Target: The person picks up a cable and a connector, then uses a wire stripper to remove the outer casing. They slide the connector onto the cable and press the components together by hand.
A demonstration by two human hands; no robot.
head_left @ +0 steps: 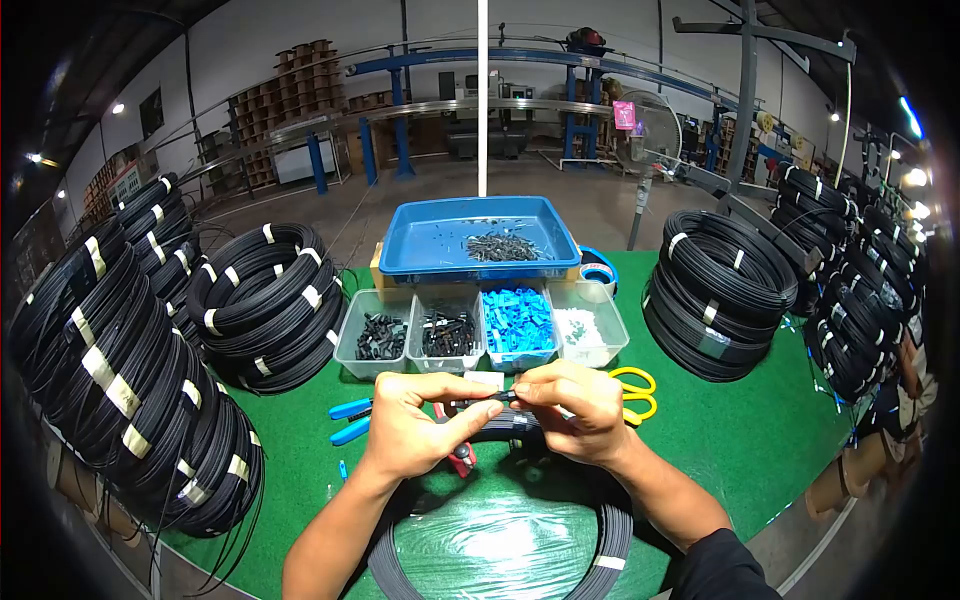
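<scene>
Both hands meet above the green table, in front of the plastic bins. My left hand (428,422) pinches a small black piece (506,396) between thumb and finger. On its other side, my right hand (575,408) has its fingertips closed on the same piece. Below them lies a coil of black cable (618,530), tied with white tape. Blue-handled pliers (350,421) lie left of my left hand, and a red-handled tool (462,460) is partly hidden beneath it. Yellow-handled scissors (640,396) rest beside my right hand.
Clear bins hold black parts (382,337), blue parts (518,320) and white parts (580,327). Behind them sits a blue tray (420,235) with dark scraps. Stacked cable coils stand left (265,300) and right (722,290). A fan (650,135) stands beyond the table.
</scene>
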